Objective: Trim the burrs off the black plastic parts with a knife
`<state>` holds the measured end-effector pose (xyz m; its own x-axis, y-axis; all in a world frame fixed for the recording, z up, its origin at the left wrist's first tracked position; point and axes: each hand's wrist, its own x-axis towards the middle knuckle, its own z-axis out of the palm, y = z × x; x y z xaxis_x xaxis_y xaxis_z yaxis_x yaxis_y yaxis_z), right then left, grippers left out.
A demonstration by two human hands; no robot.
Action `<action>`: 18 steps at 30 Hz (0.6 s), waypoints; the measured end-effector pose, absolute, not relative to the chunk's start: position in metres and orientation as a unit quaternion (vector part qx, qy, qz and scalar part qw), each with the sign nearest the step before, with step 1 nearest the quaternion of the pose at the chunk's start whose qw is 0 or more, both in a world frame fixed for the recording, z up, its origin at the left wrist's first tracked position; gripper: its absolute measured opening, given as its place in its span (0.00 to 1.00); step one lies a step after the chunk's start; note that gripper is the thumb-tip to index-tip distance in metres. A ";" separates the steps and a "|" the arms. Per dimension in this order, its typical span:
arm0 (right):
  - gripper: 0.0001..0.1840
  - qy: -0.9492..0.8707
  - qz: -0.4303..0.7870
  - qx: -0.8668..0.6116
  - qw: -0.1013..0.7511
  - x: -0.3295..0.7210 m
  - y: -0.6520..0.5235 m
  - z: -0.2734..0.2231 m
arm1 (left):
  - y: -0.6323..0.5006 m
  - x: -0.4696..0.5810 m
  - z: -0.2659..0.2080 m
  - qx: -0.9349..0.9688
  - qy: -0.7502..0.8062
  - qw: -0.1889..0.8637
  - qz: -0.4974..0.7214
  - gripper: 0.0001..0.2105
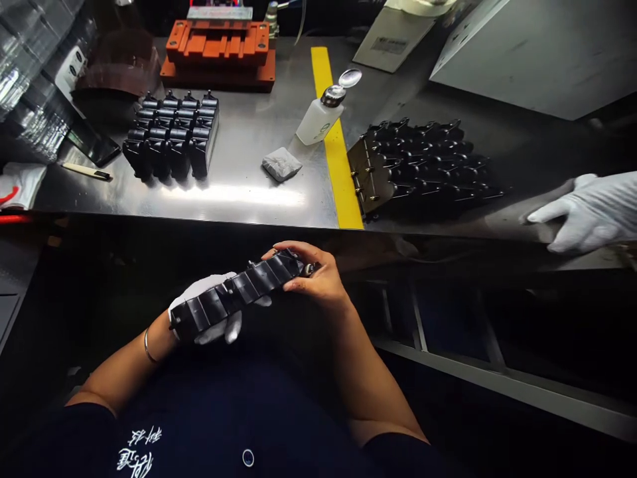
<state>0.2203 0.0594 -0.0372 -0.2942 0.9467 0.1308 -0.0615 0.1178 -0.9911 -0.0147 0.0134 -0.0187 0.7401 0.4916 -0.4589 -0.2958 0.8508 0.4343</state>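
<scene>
"What takes up the most room?"

"The metal table (239,123), across the upper half of the frame. A pale box (532,60) fills its upper right corner, and a group of black parts (428,159) stands right of centre, just beside the yellow stripe (341,179)."

"And the next largest?"

"An orange block (219,43) at the upper left, with a stack of black pieces (172,136) below it."

"Where's the piece being handled?"

"The black strip (241,290) is just below the centre of the frame, in front of the table edge, slanting up toward the right. It spans both hands."

"How do they hold it?"

"The left hand (204,284), in a white glove, holds its lower left part from beneath, glove showing along both long edges. The bare right hand (326,279) is clamped on the upper right end, fingers above, thumb below."

"Anyone else?"

"A co-worker's gloved hand (587,216) at the right edge, well apart from the strip."

"And the small things?"

"A white bottle (314,123), lid up, near the top centre; a grey pad (282,164) near it; a pen (87,170) at the left."
</scene>
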 end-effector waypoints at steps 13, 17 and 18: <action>0.16 -0.569 0.540 -0.388 0.483 0.188 0.037 -0.033 | 0.011 -0.002 -0.012 0.094 0.367 0.766 0.520 0.15; 0.16 -0.576 0.534 -0.405 0.469 0.191 0.040 -0.024 | 0.011 0.000 -0.015 -0.010 0.351 0.798 0.491 0.18; 0.16 -0.584 0.526 -0.412 0.461 0.191 0.039 -0.023 | 0.012 0.000 -0.016 -0.042 0.351 0.805 0.477 0.18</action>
<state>0.1906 0.0392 -0.0228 -0.2365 0.9659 0.1051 -0.0032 0.1074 -0.9942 0.0001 0.0118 -0.0161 0.2991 0.7378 -0.6051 -0.7974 0.5416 0.2662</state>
